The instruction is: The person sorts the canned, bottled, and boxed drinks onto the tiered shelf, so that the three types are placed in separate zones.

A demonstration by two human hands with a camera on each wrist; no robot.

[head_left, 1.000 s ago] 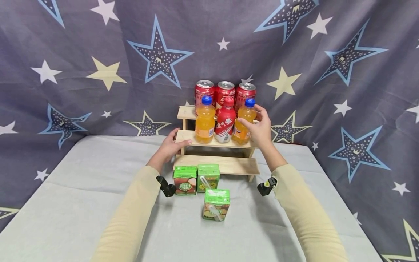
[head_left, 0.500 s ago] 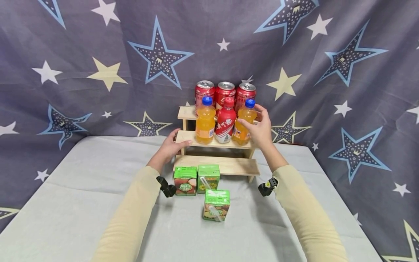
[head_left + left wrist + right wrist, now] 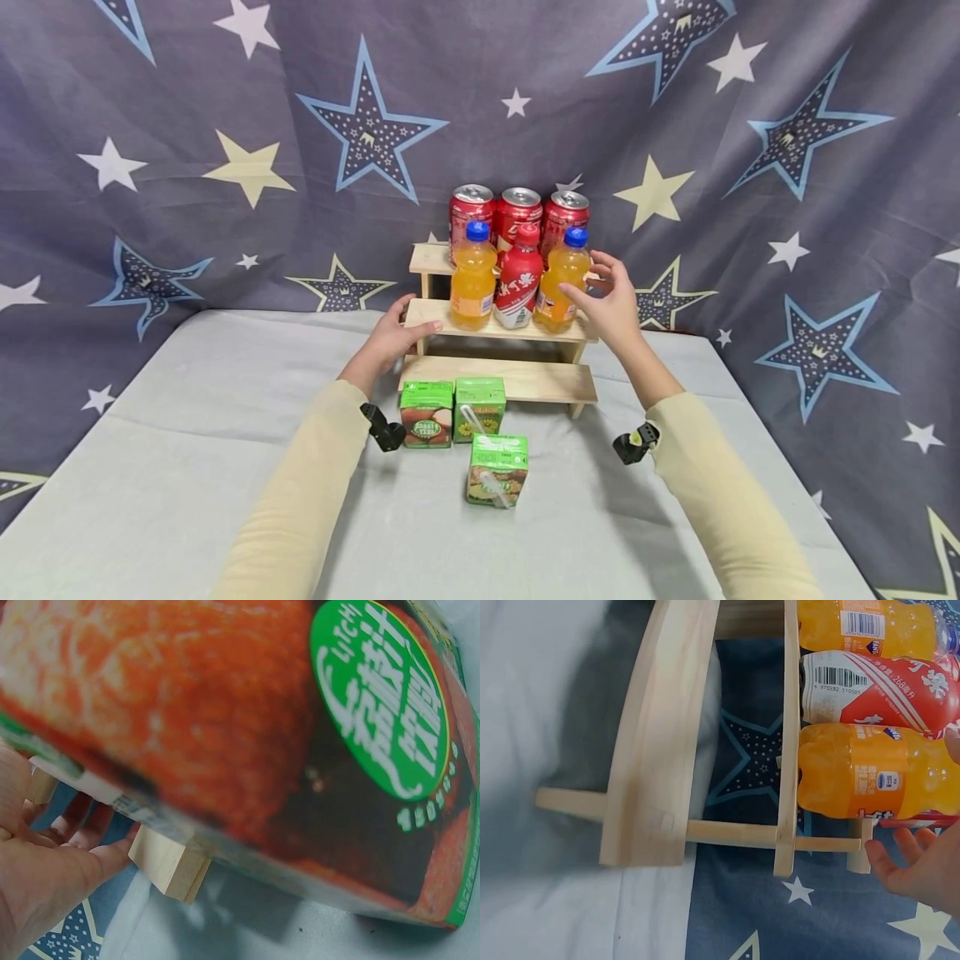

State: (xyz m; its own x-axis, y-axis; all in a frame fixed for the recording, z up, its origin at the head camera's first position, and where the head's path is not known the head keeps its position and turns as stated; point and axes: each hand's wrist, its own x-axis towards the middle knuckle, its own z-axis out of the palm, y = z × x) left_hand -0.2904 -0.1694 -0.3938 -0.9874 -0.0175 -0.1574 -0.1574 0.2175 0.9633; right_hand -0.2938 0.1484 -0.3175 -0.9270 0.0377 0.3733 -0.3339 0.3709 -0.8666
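In the head view a stepped wooden stand [image 3: 517,377] has three levels. My left hand [image 3: 392,335] grips the left end of its middle step, thumb on top; the left wrist view shows my fingers by a wooden leg [image 3: 171,862]. On that step stand an orange soda bottle [image 3: 472,283], a red-and-white bottle [image 3: 519,283] and a second orange soda bottle [image 3: 562,287] on the right. Beside this last bottle is my right hand [image 3: 617,310], fingers spread; in the right wrist view its fingers [image 3: 904,859] are off the bottle, the thumb tip near it.
Three red cans [image 3: 520,218] stand on the top step. In front of the stand are a litchi juice box [image 3: 426,421], a second green juice box [image 3: 480,408] and a nearer juice box [image 3: 497,475] with a straw. A starry curtain [image 3: 480,125] hangs behind the table [image 3: 187,433].
My right hand has loosened from the right orange soda bottle and shifted a little to the right. The bottle stays on the middle step. My left hand keeps its place on the stand.
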